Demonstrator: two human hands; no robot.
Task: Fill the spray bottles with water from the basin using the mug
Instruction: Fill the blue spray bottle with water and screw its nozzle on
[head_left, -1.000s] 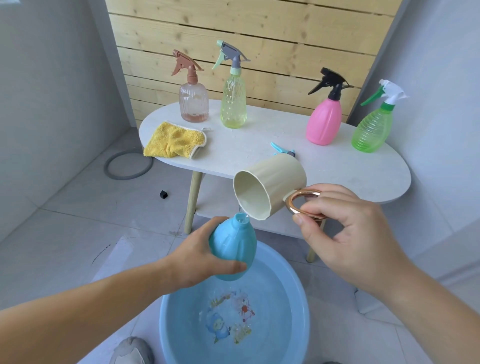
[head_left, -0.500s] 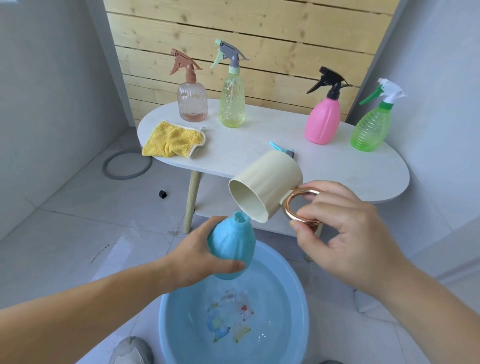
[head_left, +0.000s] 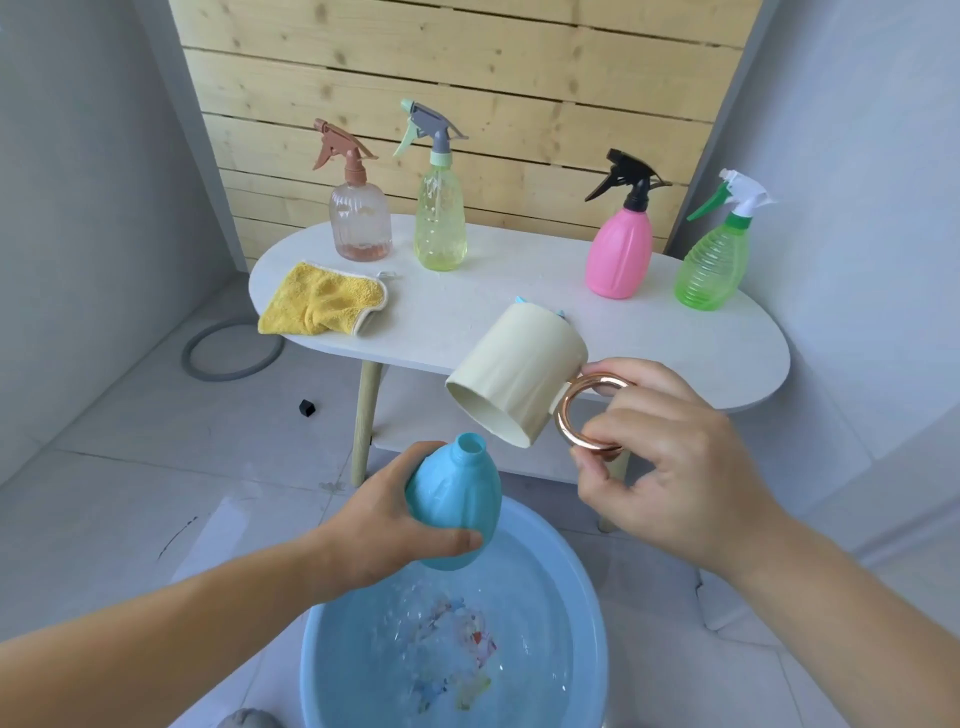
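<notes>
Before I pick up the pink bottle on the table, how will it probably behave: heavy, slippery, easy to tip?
The pink bottle looks like smooth plastic, so probably stiff and perhaps slippery if wet. It is opaque, so its weight cannot be judged. Its body is wide low down and narrow at the neck, so it likely resists tipping.
</notes>
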